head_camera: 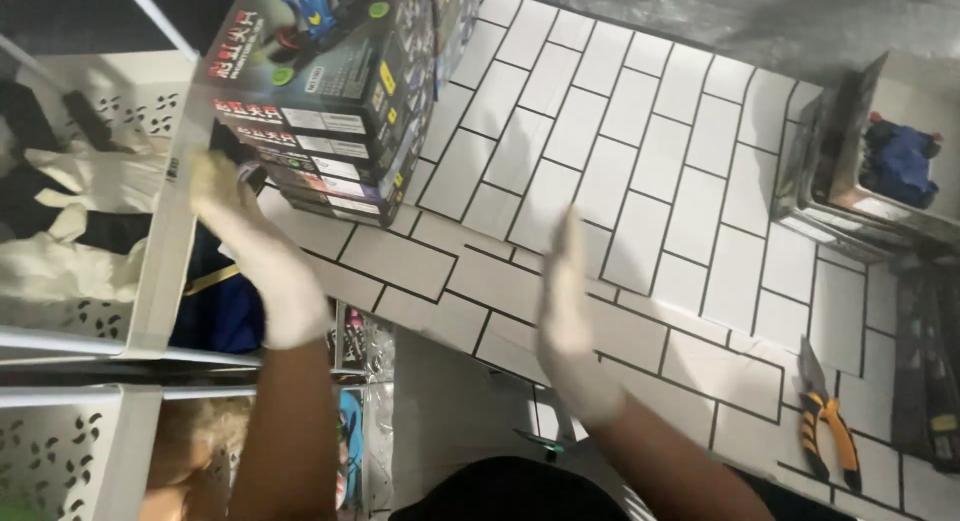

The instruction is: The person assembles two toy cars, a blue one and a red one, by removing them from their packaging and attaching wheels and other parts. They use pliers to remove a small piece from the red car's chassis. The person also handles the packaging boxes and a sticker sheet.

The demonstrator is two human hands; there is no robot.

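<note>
The left hand [255, 246] in a white glove touches the near left corner of the stack of dark toy boxes [325, 101], fingers straight together. The gloved right hand [570, 316] is flat, well apart.

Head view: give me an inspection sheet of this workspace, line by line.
Surface: table covered in a white brick pattern.
Job's things: stack of dark toy boxes at the table's edge, by the left hand.
Clutter: orange-handled pliers; open box holding a blue toy.
Grippers: left hand and right hand, both in white gloves, open, holding nothing.
Cables: nothing seen.
Surroundings: white perforated bins on the left.
</note>
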